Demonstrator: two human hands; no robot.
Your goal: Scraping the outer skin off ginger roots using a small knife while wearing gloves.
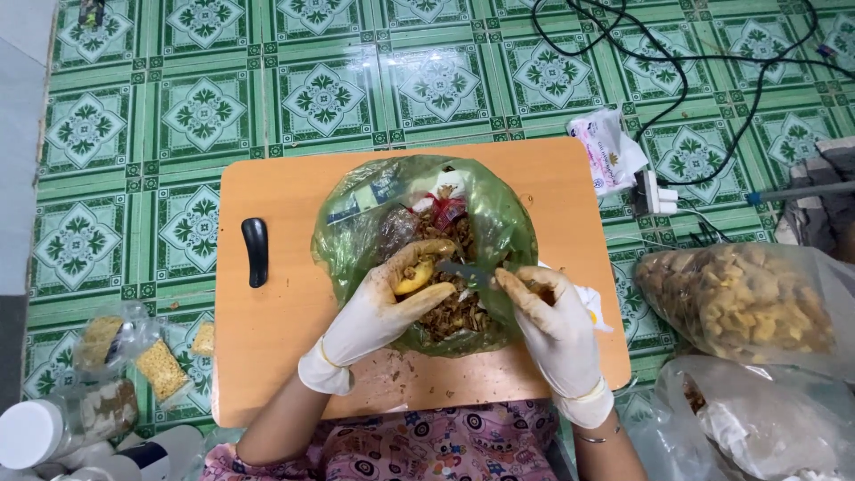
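Observation:
Both my hands wear white gloves stained brown. My left hand (389, 303) grips a small yellowish piece of fruit or root (415, 276) over an open green plastic bag (356, 227) full of brown peelings and scraps. My right hand (548, 313) holds a small knife (463, 273) whose dark blade points left toward the piece in my left hand. The bag lies on a small orange wooden table (276, 330).
A black handle-like object (256, 250) lies on the table's left side. At the right stand a clear bag of yellowish pieces (748, 298) and another plastic bag (757, 419). Small packets (160, 367) and jars (53, 428) lie lower left. Cables and a plug (659, 191) cross the green tiled floor.

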